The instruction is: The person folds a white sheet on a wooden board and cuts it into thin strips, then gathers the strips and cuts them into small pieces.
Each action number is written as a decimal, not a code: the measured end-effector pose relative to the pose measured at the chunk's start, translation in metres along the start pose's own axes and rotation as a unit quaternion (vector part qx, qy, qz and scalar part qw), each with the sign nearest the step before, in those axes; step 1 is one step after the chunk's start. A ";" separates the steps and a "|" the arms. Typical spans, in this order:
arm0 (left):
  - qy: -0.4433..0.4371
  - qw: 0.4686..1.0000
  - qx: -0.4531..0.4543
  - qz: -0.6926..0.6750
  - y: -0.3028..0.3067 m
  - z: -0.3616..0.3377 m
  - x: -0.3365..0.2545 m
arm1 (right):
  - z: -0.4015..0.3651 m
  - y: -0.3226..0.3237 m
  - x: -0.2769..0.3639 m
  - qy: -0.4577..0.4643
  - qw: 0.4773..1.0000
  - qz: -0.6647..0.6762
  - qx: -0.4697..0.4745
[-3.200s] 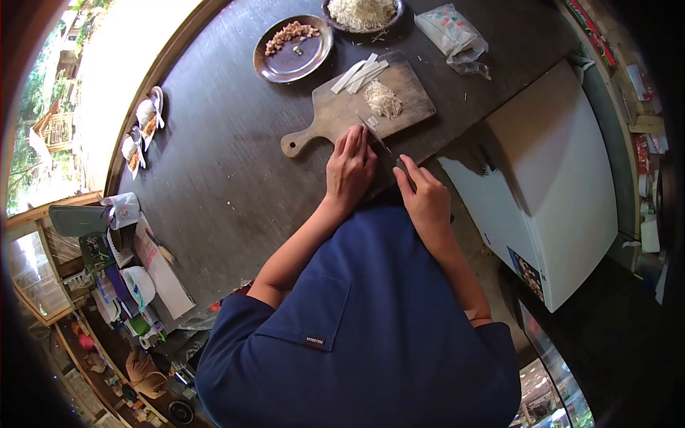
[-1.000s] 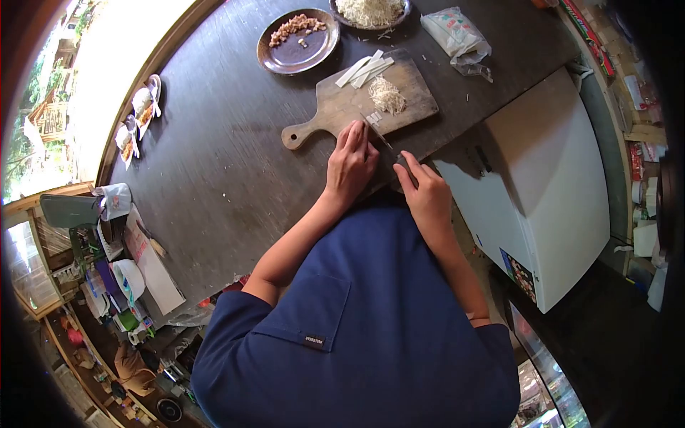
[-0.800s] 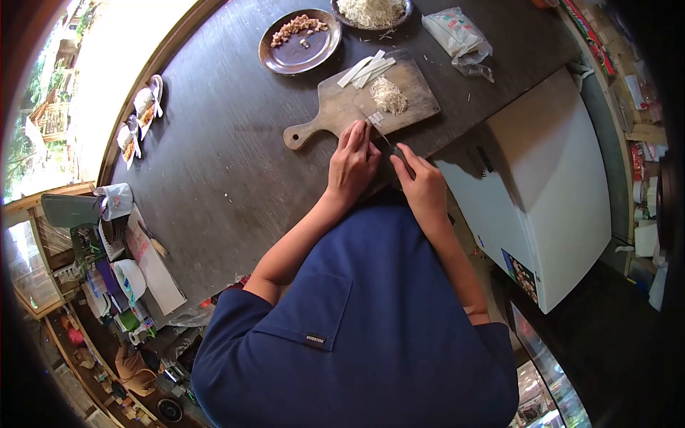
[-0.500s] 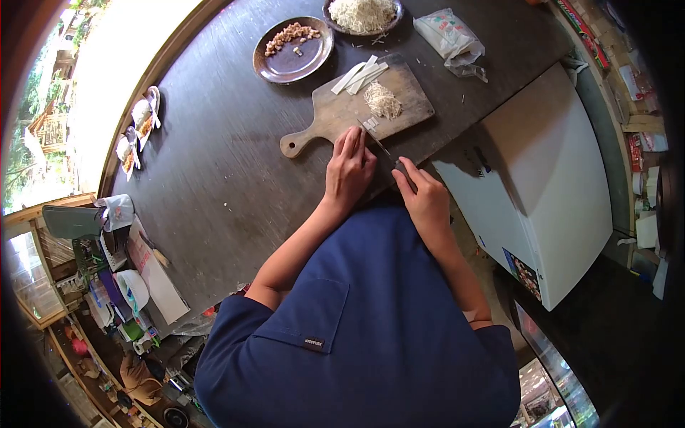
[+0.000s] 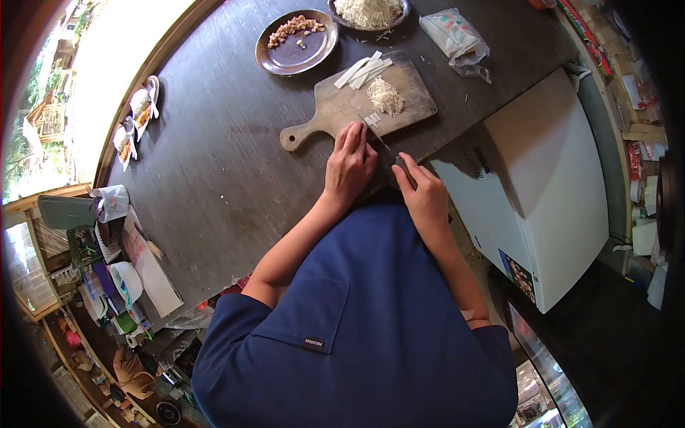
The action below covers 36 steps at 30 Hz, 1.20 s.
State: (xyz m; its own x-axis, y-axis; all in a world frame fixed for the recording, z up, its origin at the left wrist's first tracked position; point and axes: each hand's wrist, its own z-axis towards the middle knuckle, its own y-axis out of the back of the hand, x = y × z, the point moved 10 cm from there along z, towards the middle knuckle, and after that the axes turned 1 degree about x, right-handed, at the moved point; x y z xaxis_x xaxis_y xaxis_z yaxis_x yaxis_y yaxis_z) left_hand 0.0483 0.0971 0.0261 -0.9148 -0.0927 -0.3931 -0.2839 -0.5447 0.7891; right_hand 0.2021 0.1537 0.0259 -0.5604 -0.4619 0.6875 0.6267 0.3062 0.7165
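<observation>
My right hand (image 5: 422,191) is wrapped round the dark handle of a knife (image 5: 383,143), whose thin blade points up and left to the near edge of a wooden cutting board (image 5: 330,107). Beside the blade, the fingers of my left hand (image 5: 349,162) are bunched and pressed down at that edge; whatever lies under them is hidden. Just beyond the fingertips are a few small pale cut pieces (image 5: 372,120). Farther up the board sit a heap of fine pale shreds (image 5: 386,97) and several flat white strips (image 5: 364,70).
Behind the board stand a brown plate (image 5: 289,65) with chopped brown bits and a bowl (image 5: 367,27) heaped with pale shreds. A plastic bag (image 5: 457,39) lies to their right. A white freezer (image 5: 549,178) adjoins the table's right edge. Spoons with food (image 5: 143,110) are at far left.
The view has shifted slightly, so the table's things sit a little differently in frame. Both hands keep nearly the same place and hold at the board's near edge.
</observation>
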 end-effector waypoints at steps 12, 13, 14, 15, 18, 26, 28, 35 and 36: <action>-0.006 1.000 -0.002 0.002 0.001 0.000 -0.001 | -0.003 0.005 0.005 0.005 1.000 0.000 0.000; -0.006 1.000 -0.003 0.000 0.001 0.001 -0.002 | -0.004 0.006 0.005 0.007 1.000 0.001 0.003; -0.008 1.000 -0.004 -0.001 0.003 0.001 -0.002 | -0.005 0.005 0.003 -0.001 1.000 -0.004 0.009; -0.007 1.000 -0.003 0.000 0.004 0.000 -0.002 | -0.006 0.004 0.001 -0.009 1.000 -0.010 0.013; -0.011 1.000 0.000 0.000 0.003 0.001 -0.003 | 0.001 -0.002 0.002 0.012 1.000 -0.005 -0.011; -0.007 1.000 -0.001 0.009 0.001 -0.001 0.000 | 0.003 0.002 0.008 0.002 1.000 -0.005 -0.005; -0.004 1.000 -0.003 0.006 0.000 -0.002 0.000 | -0.001 0.002 0.002 -0.012 1.000 -0.009 0.005; -0.014 1.000 -0.001 0.005 0.002 0.000 -0.002 | 0.014 -0.009 0.007 0.025 0.999 0.003 -0.030; -0.018 1.000 -0.002 0.006 0.002 0.000 -0.003 | 0.018 -0.012 0.008 0.017 1.000 -0.005 -0.019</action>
State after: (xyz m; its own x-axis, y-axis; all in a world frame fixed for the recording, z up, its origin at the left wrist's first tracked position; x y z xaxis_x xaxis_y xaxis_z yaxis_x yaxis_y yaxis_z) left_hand 0.0502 0.0959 0.0284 -0.9280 -0.0690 -0.3662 -0.2716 -0.5477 0.7914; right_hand 0.1808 0.1610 0.0252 -0.5485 -0.4938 0.6748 0.6412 0.2697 0.7185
